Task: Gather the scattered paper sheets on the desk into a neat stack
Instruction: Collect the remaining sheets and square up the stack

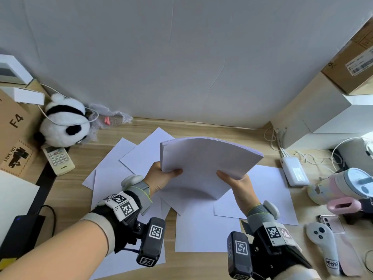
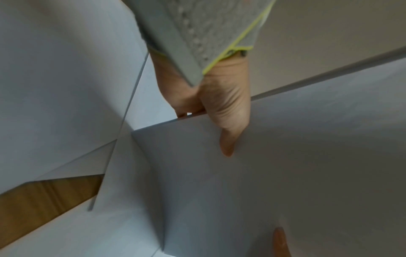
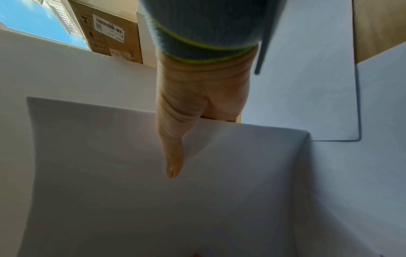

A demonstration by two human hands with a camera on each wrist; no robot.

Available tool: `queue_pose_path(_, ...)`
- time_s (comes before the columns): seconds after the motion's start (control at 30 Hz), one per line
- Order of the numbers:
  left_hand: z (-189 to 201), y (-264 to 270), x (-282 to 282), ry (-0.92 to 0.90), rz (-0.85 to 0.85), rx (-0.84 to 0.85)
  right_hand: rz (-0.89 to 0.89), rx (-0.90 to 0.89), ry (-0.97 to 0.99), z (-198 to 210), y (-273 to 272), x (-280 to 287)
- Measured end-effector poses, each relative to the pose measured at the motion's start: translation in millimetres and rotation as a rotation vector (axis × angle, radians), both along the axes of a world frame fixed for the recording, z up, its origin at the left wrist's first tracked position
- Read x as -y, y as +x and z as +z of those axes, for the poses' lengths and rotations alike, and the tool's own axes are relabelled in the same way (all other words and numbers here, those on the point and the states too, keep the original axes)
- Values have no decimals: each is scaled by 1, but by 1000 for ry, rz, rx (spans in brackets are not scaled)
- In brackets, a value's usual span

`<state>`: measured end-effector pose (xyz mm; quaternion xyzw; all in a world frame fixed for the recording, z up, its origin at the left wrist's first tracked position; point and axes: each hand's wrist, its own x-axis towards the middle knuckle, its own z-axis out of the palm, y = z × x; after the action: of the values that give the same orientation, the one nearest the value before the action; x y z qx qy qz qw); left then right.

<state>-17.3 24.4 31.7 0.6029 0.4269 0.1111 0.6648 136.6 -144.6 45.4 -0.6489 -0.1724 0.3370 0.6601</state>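
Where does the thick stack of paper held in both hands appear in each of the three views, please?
Head: stack of paper at centre, raised above the desk.
Left wrist: lower right, under the left hand thumb.
Right wrist: lower centre, under the right hand thumb.
Shared landmark: the loose sheets lying on the desk below.

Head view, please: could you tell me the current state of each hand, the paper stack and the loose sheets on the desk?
left hand: grips the stack's near left edge, thumb on top.
right hand: grips the stack's near right edge, thumb on top.
paper stack: lifted off the desk, bowed upward.
loose sheets: flat on the desk, scattered, overlapping, ungathered.
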Motion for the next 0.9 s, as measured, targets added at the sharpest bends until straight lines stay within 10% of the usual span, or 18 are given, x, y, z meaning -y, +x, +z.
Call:
queue_pose_path(0.33,-15,-3,2,-79,-23,-61,-6,125,-250,-37,-2,-2)
queue_pose_path(0.6,-62,-43,-30,-389,429,-383,-16,113,-651,-82,12,9)
queue_pose_path(0.9,-77,-46,-43,-703,402,-369,36,98,-894,-112,1,20)
